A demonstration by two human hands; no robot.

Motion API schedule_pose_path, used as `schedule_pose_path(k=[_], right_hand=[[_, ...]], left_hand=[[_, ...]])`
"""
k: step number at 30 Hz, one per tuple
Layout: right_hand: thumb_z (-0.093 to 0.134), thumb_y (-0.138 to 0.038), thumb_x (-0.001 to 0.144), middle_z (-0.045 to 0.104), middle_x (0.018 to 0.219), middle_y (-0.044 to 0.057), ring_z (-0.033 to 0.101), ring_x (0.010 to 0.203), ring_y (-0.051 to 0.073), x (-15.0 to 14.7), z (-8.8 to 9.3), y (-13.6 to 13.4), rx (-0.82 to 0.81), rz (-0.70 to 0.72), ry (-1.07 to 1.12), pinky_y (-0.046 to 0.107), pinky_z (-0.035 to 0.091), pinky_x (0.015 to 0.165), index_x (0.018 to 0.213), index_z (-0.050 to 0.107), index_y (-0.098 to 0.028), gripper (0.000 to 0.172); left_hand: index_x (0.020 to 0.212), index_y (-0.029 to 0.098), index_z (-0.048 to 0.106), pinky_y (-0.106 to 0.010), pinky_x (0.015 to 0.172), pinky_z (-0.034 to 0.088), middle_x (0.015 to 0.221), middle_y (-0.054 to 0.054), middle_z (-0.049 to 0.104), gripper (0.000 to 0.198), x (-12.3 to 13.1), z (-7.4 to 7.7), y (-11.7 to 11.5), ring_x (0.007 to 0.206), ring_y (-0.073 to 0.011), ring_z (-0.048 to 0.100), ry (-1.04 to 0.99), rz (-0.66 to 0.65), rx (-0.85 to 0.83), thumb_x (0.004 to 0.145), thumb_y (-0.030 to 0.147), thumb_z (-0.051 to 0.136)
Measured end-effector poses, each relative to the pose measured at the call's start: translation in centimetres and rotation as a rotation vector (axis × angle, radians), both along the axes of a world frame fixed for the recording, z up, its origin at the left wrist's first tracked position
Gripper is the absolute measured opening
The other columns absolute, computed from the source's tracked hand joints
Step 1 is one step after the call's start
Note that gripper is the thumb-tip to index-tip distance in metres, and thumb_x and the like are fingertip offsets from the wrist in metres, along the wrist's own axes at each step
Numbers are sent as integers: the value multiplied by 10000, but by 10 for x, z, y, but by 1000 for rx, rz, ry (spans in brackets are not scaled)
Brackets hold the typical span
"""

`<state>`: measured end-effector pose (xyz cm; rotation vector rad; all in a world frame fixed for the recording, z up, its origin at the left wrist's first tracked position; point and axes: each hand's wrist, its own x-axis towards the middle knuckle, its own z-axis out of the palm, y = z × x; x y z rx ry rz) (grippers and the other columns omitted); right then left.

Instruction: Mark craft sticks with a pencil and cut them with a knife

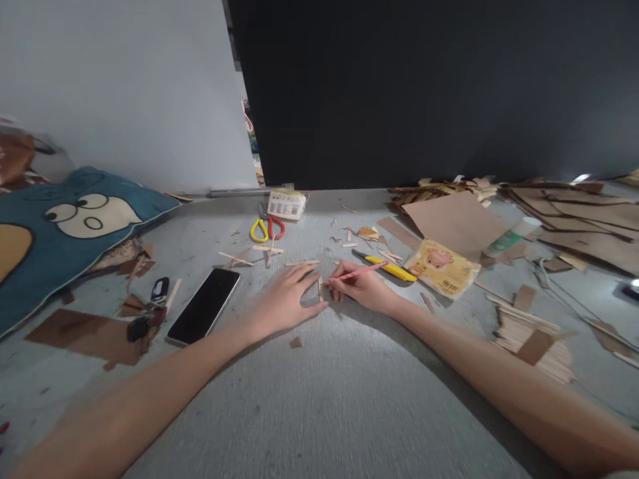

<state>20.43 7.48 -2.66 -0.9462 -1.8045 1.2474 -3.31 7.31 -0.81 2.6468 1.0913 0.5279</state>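
My left hand rests on the grey surface, thumb and forefinger pressed at the two ends of a short flat wooden stick. In my right hand is a pink pencil, its tip at the stick's right edge. Another wooden stick lies just beyond my left fingers. Close beyond my right hand is a yellow utility knife. Crossed stick pieces lie to the far left of my hands.
A black phone and keys lie left, near a blue cushion. Scissors sit by a white packet. At right are a yellow tissue pack, a glue tube, cardboard and a stick pile.
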Motion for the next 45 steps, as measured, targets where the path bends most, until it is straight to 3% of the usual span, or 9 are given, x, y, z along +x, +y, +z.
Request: schedule_pose_path(k=[45], right_hand=[[629, -641, 972, 675, 704, 16, 615, 601, 149, 2, -2, 0, 46, -7, -10, 315, 542, 608, 892, 570, -223, 430]], left_hand=[[1427, 238, 612, -514, 1254, 373, 1610, -108, 505, 558, 0, -1, 0, 1501, -323, 448, -1, -4, 7, 963, 544, 663]])
